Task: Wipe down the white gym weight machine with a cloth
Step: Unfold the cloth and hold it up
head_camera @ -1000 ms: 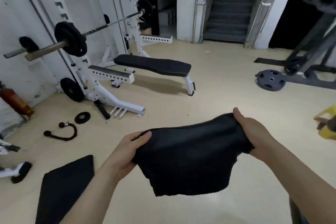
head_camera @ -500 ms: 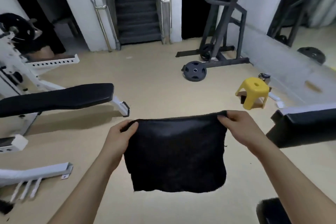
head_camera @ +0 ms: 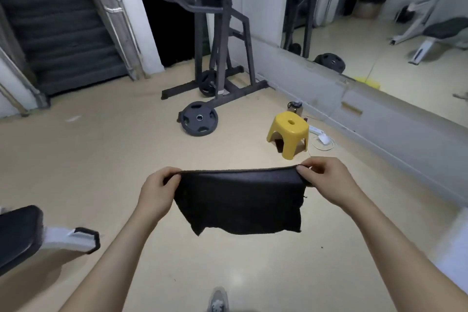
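While each hand pinches a top corner, the black cloth (head_camera: 240,201) hangs between left hand (head_camera: 157,194) and right hand (head_camera: 329,182).

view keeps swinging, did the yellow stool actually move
No. The yellow stool stands right of the weight plate on the floor, as before; only the view turned.

Left hand (head_camera: 157,195), right hand (head_camera: 329,182) pinch black cloth (head_camera: 240,202) taut (top corners); yellow stool (head_camera: 288,132) beyond.

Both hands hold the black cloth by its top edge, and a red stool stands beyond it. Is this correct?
The stool is yellow, not red; the head view shows it. The left hand and right hand do hold the black cloth by its top edge.
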Tool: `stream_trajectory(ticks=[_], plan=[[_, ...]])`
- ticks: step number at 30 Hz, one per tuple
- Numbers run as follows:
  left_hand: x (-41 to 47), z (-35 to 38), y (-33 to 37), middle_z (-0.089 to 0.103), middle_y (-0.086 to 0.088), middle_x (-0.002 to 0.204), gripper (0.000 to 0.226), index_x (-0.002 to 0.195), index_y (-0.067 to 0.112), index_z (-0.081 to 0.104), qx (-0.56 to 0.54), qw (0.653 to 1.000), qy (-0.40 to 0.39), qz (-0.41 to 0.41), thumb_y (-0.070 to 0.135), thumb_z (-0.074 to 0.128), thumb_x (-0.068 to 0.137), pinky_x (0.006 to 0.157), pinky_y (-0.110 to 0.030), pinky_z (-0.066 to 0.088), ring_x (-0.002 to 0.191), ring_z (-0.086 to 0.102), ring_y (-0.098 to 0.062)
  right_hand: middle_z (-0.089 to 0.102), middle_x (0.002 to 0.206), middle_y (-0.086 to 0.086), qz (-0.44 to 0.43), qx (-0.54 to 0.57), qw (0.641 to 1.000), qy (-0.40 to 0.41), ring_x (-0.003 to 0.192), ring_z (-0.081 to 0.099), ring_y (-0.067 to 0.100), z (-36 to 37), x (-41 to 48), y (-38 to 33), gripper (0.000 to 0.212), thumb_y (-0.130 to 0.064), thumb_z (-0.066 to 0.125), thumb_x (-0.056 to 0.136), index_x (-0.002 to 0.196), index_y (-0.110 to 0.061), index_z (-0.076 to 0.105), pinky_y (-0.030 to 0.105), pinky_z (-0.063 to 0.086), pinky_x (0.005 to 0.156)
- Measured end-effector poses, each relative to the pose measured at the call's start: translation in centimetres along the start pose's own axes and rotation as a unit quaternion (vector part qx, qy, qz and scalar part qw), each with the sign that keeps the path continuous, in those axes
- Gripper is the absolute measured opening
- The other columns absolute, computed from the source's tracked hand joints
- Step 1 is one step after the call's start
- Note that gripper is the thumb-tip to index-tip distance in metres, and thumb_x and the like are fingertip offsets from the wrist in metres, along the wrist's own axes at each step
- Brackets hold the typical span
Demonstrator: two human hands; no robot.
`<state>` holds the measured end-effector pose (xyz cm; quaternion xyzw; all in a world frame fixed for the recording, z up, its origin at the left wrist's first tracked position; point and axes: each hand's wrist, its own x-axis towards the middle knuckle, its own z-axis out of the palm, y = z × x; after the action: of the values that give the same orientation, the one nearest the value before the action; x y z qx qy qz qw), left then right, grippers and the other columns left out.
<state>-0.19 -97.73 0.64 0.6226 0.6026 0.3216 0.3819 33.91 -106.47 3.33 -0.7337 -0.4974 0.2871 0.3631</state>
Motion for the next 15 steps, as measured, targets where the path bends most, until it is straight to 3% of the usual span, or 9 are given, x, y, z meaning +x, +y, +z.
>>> stream_trajectory(ticks=[3,5,7,10,13,15], plan=[[9.2,1.6,1.8,0.072,0.015,0.079,0.017,0.081,0.028,0.074,-0.01,1.0,-0.024,0.004,0.018,0.063,0.088,0.067,-0.022,0.045,0.081,0.064,-0.006,0.065,0.068,0.005,0.048,0.056,0.997,0.039,0.066,0.06,0.025,0.0,6.4,-0.3,0.027,-0.029,0.061,0.093,0.071,-0.016,0.07,0.037,0.056,0.063],[15.2,3.1,3.5,0.071,0.015,0.076,0.008,0.076,0.029,0.073,0.007,1.0,-0.02,0.012,0.028,0.069,0.084,0.066,-0.024,0.047,0.081,0.065,-0.006,0.063,0.068,0.001,0.08,0.106,0.988,0.074,0.066,0.057,0.019,-0.7,10.3,-0.1,0.028,-0.025,0.06,0.095,0.071,-0.014,0.07,0.031,0.055,0.059],[20.5,5.0,5.2,0.071,0.011,0.071,0.014,0.073,0.026,0.072,0.026,0.999,-0.026,0.031,0.036,0.07,0.083,0.067,-0.032,0.05,0.077,0.065,-0.011,0.067,0.07,-0.006,0.102,0.125,0.981,0.109,0.069,0.059,0.013,-1.4,13.4,0.7,0.023,-0.023,0.063,0.093,0.073,-0.016,0.073,0.026,0.053,0.062],[28.2,9.1,7.8,0.071,0.012,0.071,0.021,0.072,0.025,0.07,0.041,0.994,-0.086,0.052,0.035,0.063,0.09,0.07,-0.033,0.049,0.075,0.063,-0.011,0.067,0.064,-0.017,0.12,0.08,0.977,0.157,0.062,0.057,-0.001,-2.7,18.7,2.6,0.019,-0.025,0.068,0.089,0.072,-0.023,0.075,0.019,0.042,0.06],[35.9,14.1,9.8,0.067,0.016,0.069,0.021,0.072,0.028,0.069,0.073,0.985,-0.139,0.071,0.031,0.062,0.091,0.068,-0.029,0.044,0.072,0.058,-0.006,0.057,0.049,-0.008,0.162,0.093,0.971,0.149,0.044,0.047,0.006,-3.9,25.3,5.6,0.02,-0.022,0.066,0.09,0.072,-0.017,0.075,0.017,0.037,0.046],[40.9,17.7,11.2,0.068,0.015,0.069,0.016,0.077,0.029,0.073,0.083,0.983,-0.15,0.071,0.032,0.064,0.09,0.065,-0.025,0.044,0.069,0.059,-0.003,0.06,0.052,0.002,0.202,0.163,0.956,0.134,0.044,0.052,0.013,-5.0,30.3,7.9,0.02,-0.015,0.064,0.092,0.076,-0.011,0.074,0.02,0.041,0.043]])
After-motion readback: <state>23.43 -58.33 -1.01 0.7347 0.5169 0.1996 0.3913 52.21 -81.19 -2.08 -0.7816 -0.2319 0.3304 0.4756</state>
